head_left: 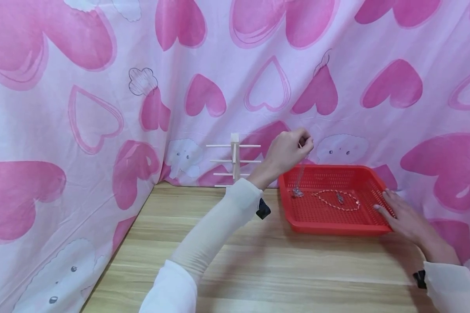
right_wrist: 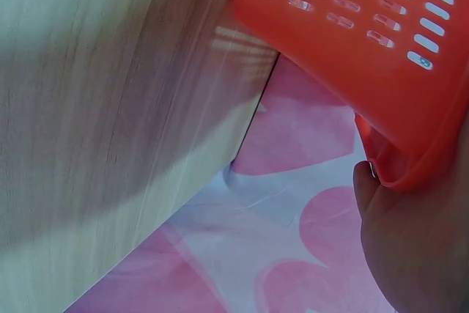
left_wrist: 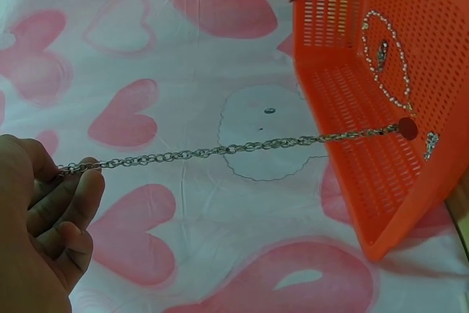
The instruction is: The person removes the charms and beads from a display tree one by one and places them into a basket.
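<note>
A silver chain necklace [left_wrist: 220, 150] is pinched between the fingertips of my left hand [head_left: 289, 150], raised above the left part of a red plastic basket [head_left: 337, 229]. Its chain hangs down into the basket, and a dark red round pendant [left_wrist: 408, 128] shows at its lower end in the left wrist view. My right hand [head_left: 409, 224] grips the basket's right rim, thumb on the inner side. On the basket floor lie a beaded loop [head_left: 329, 204] and a small silver piece [head_left: 339, 198] inside it. Another silver piece [left_wrist: 431, 144] shows near the pendant.
Behind my left forearm, a wooden stand [head_left: 235, 156] with several side pegs stands at the back of the wood-grain table [head_left: 203, 208]. A pink heart-print cloth [head_left: 203, 56] hangs behind and at the left side.
</note>
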{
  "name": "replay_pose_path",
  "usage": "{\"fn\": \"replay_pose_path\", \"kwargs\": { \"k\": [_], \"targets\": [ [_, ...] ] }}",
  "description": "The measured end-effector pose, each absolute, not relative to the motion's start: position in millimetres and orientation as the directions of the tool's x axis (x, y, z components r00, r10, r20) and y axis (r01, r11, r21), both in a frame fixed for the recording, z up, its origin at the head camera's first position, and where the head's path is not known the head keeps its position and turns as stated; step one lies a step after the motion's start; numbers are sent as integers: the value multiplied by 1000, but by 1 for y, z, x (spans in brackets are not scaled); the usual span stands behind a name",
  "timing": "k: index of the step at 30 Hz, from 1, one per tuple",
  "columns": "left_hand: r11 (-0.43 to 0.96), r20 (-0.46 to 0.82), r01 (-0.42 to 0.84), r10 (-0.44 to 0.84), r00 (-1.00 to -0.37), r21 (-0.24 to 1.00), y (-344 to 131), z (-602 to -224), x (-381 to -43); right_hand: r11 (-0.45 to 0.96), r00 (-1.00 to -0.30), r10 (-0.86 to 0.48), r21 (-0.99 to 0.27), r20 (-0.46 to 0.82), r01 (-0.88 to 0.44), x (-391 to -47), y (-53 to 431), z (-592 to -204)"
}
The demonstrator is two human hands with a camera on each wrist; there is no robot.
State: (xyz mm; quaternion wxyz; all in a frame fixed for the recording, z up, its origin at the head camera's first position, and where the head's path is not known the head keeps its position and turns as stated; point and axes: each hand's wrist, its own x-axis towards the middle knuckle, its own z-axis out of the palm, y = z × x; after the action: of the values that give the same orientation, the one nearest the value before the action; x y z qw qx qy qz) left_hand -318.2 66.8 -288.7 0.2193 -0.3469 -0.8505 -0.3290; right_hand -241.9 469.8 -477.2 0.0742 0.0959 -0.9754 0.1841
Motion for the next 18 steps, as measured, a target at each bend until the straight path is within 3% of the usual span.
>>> {"fn": "replay_pose_path", "kwargs": {
  "k": [18],
  "targets": [
    [587,517,711,500,-695,387,85,-308,-329,905,-984,-124,-393,129,-165,-243,471,-481]
  ]
}}
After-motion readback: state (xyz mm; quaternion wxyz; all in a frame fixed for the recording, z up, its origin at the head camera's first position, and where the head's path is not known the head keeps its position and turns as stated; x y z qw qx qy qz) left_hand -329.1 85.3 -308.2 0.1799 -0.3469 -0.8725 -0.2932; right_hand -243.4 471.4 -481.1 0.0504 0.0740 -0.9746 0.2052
